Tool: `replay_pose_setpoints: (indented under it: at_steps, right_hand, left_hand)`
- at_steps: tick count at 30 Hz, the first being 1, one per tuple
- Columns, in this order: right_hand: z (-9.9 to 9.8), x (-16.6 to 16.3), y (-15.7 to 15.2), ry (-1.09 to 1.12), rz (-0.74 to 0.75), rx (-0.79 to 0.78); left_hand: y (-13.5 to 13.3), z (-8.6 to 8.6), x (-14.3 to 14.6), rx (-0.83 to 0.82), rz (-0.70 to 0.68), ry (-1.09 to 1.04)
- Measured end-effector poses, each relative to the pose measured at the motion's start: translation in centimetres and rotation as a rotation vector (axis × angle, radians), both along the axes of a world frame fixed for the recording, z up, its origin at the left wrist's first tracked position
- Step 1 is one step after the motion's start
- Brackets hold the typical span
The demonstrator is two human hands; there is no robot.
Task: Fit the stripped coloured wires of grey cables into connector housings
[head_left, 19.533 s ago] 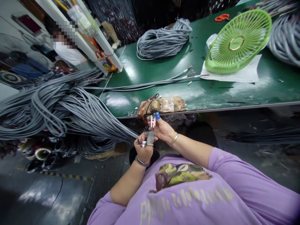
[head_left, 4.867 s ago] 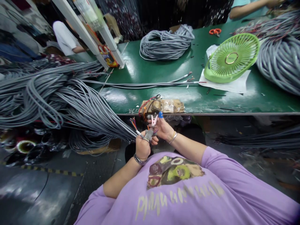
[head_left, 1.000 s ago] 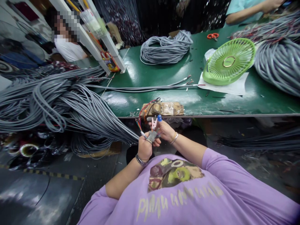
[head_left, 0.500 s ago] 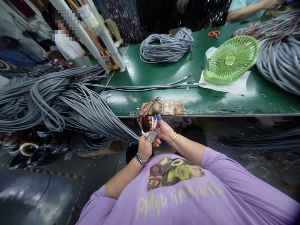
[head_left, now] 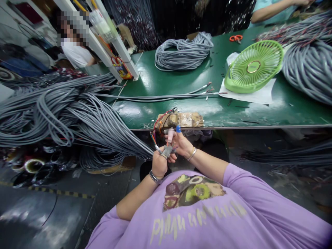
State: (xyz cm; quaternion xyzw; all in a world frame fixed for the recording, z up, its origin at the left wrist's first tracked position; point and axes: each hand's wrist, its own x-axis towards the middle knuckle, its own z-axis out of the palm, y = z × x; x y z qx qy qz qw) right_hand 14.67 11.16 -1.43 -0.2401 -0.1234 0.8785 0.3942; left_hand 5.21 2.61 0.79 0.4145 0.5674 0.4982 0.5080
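At far left, grey cables (head_left: 106,121) sweep down to the left hand (head_left: 159,165), whose grip is clenched on their ends; coloured wires (head_left: 153,138) fan out above it. A pink clip (head_left: 170,136), near the left thumb, is grasped by the right hand (head_left: 183,146), just below a wooden block (head_left: 190,119) at the edge of the worktop (head_left: 223,116). Further right, a green fan (head_left: 255,67) stands on white paper (head_left: 259,98).

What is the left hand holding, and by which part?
The left hand holds a grey cable near its end, where the coloured wires stick out.
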Motion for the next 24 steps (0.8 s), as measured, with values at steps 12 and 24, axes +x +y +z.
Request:
replay_pose_setpoints:
  at_steps: [12, 24]
  right_hand:
    - [-1.7, 5.2, 0.0, -0.211, 0.517, 0.496]
    - [0.8, 4.3, -1.4, -0.389, 0.302, 0.686]
  left_hand:
    - [-1.9, -1.0, -1.4, 0.012, -0.068, 0.088]
    - [-0.8, -0.2, -2.2, -0.119, -0.398, 0.224]
